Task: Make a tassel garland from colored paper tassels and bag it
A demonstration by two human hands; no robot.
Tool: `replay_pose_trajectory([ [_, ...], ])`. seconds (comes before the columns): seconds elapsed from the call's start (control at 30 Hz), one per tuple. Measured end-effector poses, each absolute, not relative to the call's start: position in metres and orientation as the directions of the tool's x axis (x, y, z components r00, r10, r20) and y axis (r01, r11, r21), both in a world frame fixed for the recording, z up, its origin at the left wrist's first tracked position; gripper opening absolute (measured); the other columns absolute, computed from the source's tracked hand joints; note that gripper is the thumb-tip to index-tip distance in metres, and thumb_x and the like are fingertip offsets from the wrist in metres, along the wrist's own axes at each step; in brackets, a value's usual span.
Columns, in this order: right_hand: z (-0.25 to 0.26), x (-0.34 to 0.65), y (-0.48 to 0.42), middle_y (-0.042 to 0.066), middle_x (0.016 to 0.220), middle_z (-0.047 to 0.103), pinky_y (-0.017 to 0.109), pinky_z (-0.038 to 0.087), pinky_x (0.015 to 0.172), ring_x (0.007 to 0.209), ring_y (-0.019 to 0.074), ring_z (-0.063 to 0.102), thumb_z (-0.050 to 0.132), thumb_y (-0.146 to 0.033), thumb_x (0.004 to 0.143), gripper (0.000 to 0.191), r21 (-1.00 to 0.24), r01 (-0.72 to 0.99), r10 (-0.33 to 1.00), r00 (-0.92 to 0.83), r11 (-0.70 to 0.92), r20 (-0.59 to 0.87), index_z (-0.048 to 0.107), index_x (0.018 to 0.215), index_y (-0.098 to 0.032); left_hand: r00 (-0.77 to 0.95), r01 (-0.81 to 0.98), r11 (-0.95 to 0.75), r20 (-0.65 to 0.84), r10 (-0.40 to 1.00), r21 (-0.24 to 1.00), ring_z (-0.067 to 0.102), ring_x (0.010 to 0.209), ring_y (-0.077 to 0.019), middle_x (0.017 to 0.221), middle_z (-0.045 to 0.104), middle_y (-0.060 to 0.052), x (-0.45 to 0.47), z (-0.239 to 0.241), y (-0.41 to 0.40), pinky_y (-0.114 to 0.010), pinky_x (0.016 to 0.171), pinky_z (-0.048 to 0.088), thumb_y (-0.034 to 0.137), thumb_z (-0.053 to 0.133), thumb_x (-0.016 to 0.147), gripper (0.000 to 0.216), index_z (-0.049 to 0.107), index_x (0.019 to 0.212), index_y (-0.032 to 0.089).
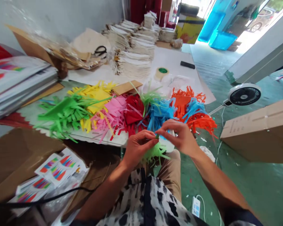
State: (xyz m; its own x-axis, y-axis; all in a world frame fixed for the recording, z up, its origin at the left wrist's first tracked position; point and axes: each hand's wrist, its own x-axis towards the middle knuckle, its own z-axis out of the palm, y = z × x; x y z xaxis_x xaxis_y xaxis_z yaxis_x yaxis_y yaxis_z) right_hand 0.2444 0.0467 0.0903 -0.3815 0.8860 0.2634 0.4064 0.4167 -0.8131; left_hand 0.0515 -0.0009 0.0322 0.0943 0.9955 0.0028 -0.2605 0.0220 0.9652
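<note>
Two grips clamped one green paper fringe point(155, 153) just before the blue fringe pile point(160, 113) on the tabletop point(172, 59): left hand point(138, 147) apparently steadying it, right hand point(182, 138) pinching strands.

The left hand point(138, 146) covers the top of the green fringe point(155, 153). The right hand point(180, 138) hides most of a white thing point(169, 146). The box point(261, 131) runs off the right edge.

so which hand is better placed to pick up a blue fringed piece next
Probably the right hand: it is nearest the blue fringed paper and only pinches the top of the green fringed paper, which the left hand grips from below.
</note>
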Motion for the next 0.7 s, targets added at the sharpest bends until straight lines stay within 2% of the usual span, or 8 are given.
replay_pose_trajectory([
  [0.1,0.101,0.249,0.127,0.004,0.094,0.080,0.038,0.054,0.083,0.086,0.0220,0.071,0.066,-0.045,0.099,0.026,-0.679,0.594,0.888,-0.147,0.432,0.436,0.082,0.095,-0.026,0.042,-0.256,-0.001,0.012,0.999,0.967,0.070,0.088,-0.0165,0.094,0.074,-0.004,0.046,0.030,0.012,-0.027,0.078,0.055,0.033,0.091,0.077,0.016,0.080,0.076,0.020],
  [0.17,0.101,0.251,0.190,0.008,0.101,0.080,0.040,0.051,0.091,0.097,0.0248,0.071,0.062,-0.039,0.100,0.026,-0.519,0.799,0.889,-0.042,0.304,0.455,0.083,0.098,-0.022,0.039,-0.271,0.021,-0.011,0.999,0.962,0.070,0.088,-0.0160,0.094,0.075,-0.004,0.042,0.028,0.018,-0.027,0.080,0.056,0.031,0.092,0.075,0.016,0.081,0.078,0.020],
  [0.27,0.087,0.250,0.267,0.014,0.109,0.080,0.042,0.047,0.093,0.103,0.0275,0.069,0.065,-0.023,0.095,0.022,-0.186,0.972,0.983,-0.119,0.144,0.138,0.083,0.107,-0.020,0.043,-0.355,0.115,-0.107,0.993,0.928,0.072,0.082,-0.0141,0.089,0.075,-0.002,0.037,0.026,0.027,-0.025,0.078,0.057,0.030,0.095,0.071,0.024,0.078,0.084,0.020],
  [0.33,0.072,0.245,0.296,0.017,0.105,0.080,0.045,0.044,0.096,0.104,0.0291,0.068,0.078,-0.020,0.084,0.013,-0.102,0.984,0.989,-0.144,0.145,0.026,0.084,0.094,-0.017,0.034,-0.449,0.170,-0.174,0.984,0.877,0.073,0.079,-0.0143,0.085,0.074,0.000,0.032,0.025,0.034,-0.024,0.074,0.057,0.030,0.098,0.066,0.035,0.075,0.091,0.021],
  [0.43,0.054,0.236,0.312,0.017,0.093,0.079,0.046,0.041,0.098,0.103,0.0253,0.068,0.080,-0.035,0.084,0.029,-0.083,0.983,0.986,-0.165,0.164,-0.010,0.078,0.070,-0.010,0.037,-0.583,0.224,-0.251,0.967,0.780,0.074,0.073,-0.0160,0.080,0.075,0.000,0.024,0.022,0.048,-0.025,0.066,0.057,0.036,0.097,0.067,0.042,0.072,0.097,0.020],
  [0.57,0.047,0.231,0.310,0.012,0.083,0.074,0.050,0.037,0.091,0.102,0.0218,0.068,0.025,-0.054,0.099,0.080,-0.081,0.982,0.985,-0.171,0.173,0.028,0.063,0.050,-0.003,-0.008,-0.705,0.178,-0.259,0.966,0.686,0.074,0.068,-0.0171,0.077,0.075,0.001,0.013,0.024,0.064,-0.027,0.061,0.058,0.035,0.094,0.068,0.038,0.066,0.089,0.021],
  [0.63,0.051,0.233,0.308,0.014,0.086,0.076,0.051,0.038,0.095,0.104,0.0246,0.070,0.036,-0.049,0.101,0.072,-0.082,0.984,0.986,-0.155,0.159,0.054,0.067,0.055,-0.004,-0.045,-0.737,0.130,-0.240,0.970,0.664,0.076,0.072,-0.0184,0.080,0.076,0.002,0.009,0.029,0.068,-0.028,0.064,0.059,0.032,0.094,0.067,0.038,0.064,0.088,0.021],
  [0.7,0.058,0.238,0.304,0.019,0.097,0.078,0.052,0.040,0.101,0.109,0.0298,0.070,0.062,-0.033,0.097,0.039,-0.094,0.985,0.986,-0.132,0.142,0.103,0.076,0.071,-0.007,-0.068,-0.751,0.097,-0.223,0.972,0.653,0.077,0.077,-0.0186,0.083,0.077,0.001,0.006,0.037,0.069,-0.028,0.068,0.061,0.031,0.094,0.067,0.037,0.065,0.087,0.020],
])
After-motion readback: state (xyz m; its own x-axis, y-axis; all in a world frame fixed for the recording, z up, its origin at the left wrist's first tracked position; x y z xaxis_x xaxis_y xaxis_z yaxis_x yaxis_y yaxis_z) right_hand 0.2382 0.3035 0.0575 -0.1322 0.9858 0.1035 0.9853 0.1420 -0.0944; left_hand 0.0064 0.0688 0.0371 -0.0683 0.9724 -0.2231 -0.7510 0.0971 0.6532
